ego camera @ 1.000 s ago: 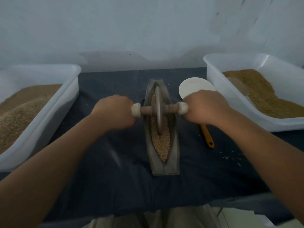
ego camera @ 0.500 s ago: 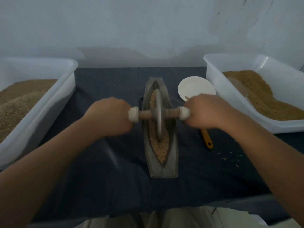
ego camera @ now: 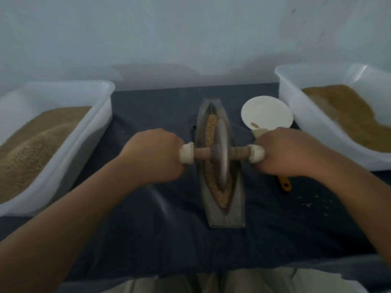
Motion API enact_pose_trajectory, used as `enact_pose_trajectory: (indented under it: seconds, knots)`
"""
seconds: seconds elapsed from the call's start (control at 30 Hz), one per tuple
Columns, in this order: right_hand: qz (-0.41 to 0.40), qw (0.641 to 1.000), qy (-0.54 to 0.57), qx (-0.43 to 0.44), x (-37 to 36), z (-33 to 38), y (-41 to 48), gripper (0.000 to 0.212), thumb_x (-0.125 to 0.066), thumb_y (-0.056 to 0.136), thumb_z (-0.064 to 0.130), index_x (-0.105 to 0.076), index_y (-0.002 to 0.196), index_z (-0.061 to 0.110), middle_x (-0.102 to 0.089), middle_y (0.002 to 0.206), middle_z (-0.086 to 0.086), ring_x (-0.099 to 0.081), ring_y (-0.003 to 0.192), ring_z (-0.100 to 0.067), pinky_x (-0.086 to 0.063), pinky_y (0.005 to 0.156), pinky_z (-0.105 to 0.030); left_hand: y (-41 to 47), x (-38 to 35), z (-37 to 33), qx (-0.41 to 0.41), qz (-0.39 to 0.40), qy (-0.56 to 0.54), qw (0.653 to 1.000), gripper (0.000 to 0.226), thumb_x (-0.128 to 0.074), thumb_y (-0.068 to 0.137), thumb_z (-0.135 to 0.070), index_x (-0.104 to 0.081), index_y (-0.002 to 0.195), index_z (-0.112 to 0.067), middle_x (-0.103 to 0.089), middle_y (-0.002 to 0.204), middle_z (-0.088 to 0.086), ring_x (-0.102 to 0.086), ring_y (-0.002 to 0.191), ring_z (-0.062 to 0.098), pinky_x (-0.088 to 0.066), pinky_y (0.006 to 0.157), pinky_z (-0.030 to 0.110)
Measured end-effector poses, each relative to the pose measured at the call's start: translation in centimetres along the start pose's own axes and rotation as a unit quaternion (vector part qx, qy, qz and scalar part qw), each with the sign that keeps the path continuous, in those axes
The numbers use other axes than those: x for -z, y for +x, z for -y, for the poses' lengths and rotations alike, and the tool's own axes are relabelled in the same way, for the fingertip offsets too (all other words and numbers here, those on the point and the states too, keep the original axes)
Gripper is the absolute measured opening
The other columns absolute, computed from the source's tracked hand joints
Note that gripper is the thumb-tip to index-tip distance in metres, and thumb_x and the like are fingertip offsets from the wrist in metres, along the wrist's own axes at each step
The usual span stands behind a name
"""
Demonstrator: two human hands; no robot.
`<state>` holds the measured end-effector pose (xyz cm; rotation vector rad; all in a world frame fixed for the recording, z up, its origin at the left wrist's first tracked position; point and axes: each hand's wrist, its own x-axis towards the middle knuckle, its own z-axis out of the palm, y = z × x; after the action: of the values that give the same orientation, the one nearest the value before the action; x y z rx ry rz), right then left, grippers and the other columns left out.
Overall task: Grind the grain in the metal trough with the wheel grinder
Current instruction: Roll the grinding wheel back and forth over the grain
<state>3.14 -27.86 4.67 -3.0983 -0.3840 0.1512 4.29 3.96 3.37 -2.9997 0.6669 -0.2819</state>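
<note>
A boat-shaped metal trough (ego camera: 227, 216) lies lengthwise on the dark cloth, with a strip of tan grain (ego camera: 211, 129) along its groove. The wheel grinder (ego camera: 221, 154), a metal disc on a wooden axle with white ends, stands in the groove at about the trough's middle. My left hand (ego camera: 154, 154) grips the axle's left end. On the other side my right hand (ego camera: 289, 153) grips the right end. Grain under the disc is hidden.
A white tub of grain (ego camera: 69, 144) stands at the left and another white tub (ego camera: 313, 123) with brown grain at the right. A small white bowl (ego camera: 266, 114) sits beside the trough, with an orange-handled tool (ego camera: 284, 185) under my right hand. Loose grains dot the cloth at the right.
The wheel rolled toward me along the trough, then sits about mid-trough now. Both hands kept their grip on the axle ends. The view shifted slightly.
</note>
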Motion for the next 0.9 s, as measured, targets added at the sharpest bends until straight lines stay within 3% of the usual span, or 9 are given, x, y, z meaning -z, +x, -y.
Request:
enact_pose_trajectory:
  seconds: [0.13, 0.27, 0.33, 0.47, 0.53, 0.6, 0.73, 0.83, 0.9]
  knots:
    - [-0.143, 0.986, -0.070, -0.048, 0.8, 1.1, 5.6, 0.038, -0.059, 0.095, 0.048, -0.056, 0.065, 0.026, -0.057, 0.068, 0.005, -0.052, 0.062, -0.014, -0.040, 0.060, -0.032, 6.3, -0.2, 0.7, 0.089, 0.045, -0.021, 0.995, 0.026, -0.058, 0.079, -0.049, -0.060, 0.071, -0.024, -0.062, 0.073, -0.006, -0.061, 0.066, 0.021, -0.050, 0.060, 0.033]
    - [-0.195, 0.974, -0.113, -0.026, 1.5, 1.5, 7.6, 0.035, -0.064, 0.093, 0.043, -0.052, 0.065, 0.027, -0.052, 0.065, 0.004, -0.048, 0.059, -0.017, -0.034, 0.055, -0.031, 7.4, -0.8, 0.9, 0.129, 0.039, -0.055, 0.989, 0.025, -0.060, 0.081, -0.045, -0.059, 0.070, -0.022, -0.065, 0.077, -0.001, -0.063, 0.069, 0.025, -0.053, 0.065, 0.035]
    - [-0.139, 0.987, -0.086, -0.005, 1.8, 1.2, 6.3, 0.032, -0.065, 0.093, 0.042, -0.055, 0.067, 0.028, -0.056, 0.067, 0.004, -0.054, 0.062, -0.015, -0.040, 0.059, -0.032, 5.0, -1.3, 0.4, 0.118, 0.029, -0.059, 0.991, 0.028, -0.058, 0.081, -0.048, -0.057, 0.068, -0.023, -0.061, 0.071, -0.005, -0.061, 0.065, 0.023, -0.049, 0.060, 0.033]
    - [0.090, 0.996, 0.008, 0.007, 1.4, 0.4, 1.2, 0.021, -0.067, 0.080, 0.047, -0.067, 0.069, 0.030, -0.067, 0.063, 0.007, -0.063, 0.056, -0.006, -0.043, 0.052, -0.027, -0.7, -1.3, -0.2, 0.026, -0.046, 0.003, 0.999, 0.032, -0.053, 0.073, -0.056, -0.047, 0.059, -0.028, -0.046, 0.051, -0.012, -0.043, 0.044, 0.009, -0.026, 0.044, 0.021]
    - [0.102, 0.995, 0.013, 0.013, 1.2, 0.2, 0.5, 0.021, -0.068, 0.079, 0.049, -0.068, 0.069, 0.030, -0.068, 0.066, 0.016, -0.063, 0.054, -0.004, -0.041, 0.050, -0.026, -0.9, -1.4, 0.1, 0.013, -0.042, -0.002, 0.999, 0.033, -0.051, 0.071, -0.059, -0.046, 0.057, -0.029, -0.044, 0.049, -0.013, -0.041, 0.042, 0.006, -0.023, 0.044, 0.020]
    - [0.039, 0.999, -0.012, 0.007, 1.4, 0.5, 2.2, 0.024, -0.068, 0.083, 0.050, -0.065, 0.070, 0.030, -0.065, 0.064, 0.005, -0.061, 0.057, -0.006, -0.040, 0.052, -0.028, 1.1, -1.7, 0.4, 0.044, -0.003, -0.024, 0.999, 0.029, -0.053, 0.070, -0.054, -0.051, 0.060, -0.027, -0.052, 0.055, -0.011, -0.049, 0.048, 0.010, -0.031, 0.046, 0.022]
    - [-0.177, 0.974, -0.139, -0.007, 2.1, 1.3, 7.3, 0.029, -0.066, 0.087, 0.041, -0.054, 0.065, 0.028, -0.054, 0.064, 0.006, -0.047, 0.056, -0.014, -0.033, 0.053, -0.028, 6.7, -2.0, 0.8, 0.151, -0.014, -0.049, 0.987, 0.032, -0.054, 0.083, -0.052, -0.058, 0.068, -0.024, -0.062, 0.070, -0.005, -0.059, 0.062, 0.019, -0.053, 0.061, 0.033]
    - [-0.190, 0.971, -0.146, -0.009, 2.2, 1.4, 8.3, 0.028, -0.067, 0.086, 0.036, -0.054, 0.063, 0.027, -0.053, 0.063, 0.005, -0.048, 0.056, -0.015, -0.038, 0.055, -0.030, 6.9, -2.2, 0.5, 0.160, -0.011, -0.057, 0.985, 0.031, -0.055, 0.086, -0.051, -0.058, 0.070, -0.024, -0.063, 0.075, -0.005, -0.060, 0.067, 0.022, -0.052, 0.064, 0.033]
    - [-0.135, 0.985, -0.103, -0.006, 2.0, 1.1, 6.8, 0.027, -0.065, 0.089, 0.038, -0.057, 0.065, 0.027, -0.058, 0.065, 0.004, -0.054, 0.060, -0.015, -0.042, 0.057, -0.032, 5.0, -2.1, 0.5, 0.131, 0.011, -0.058, 0.990, 0.027, -0.058, 0.081, -0.049, -0.056, 0.068, -0.025, -0.060, 0.070, -0.007, -0.058, 0.063, 0.019, -0.048, 0.059, 0.031]
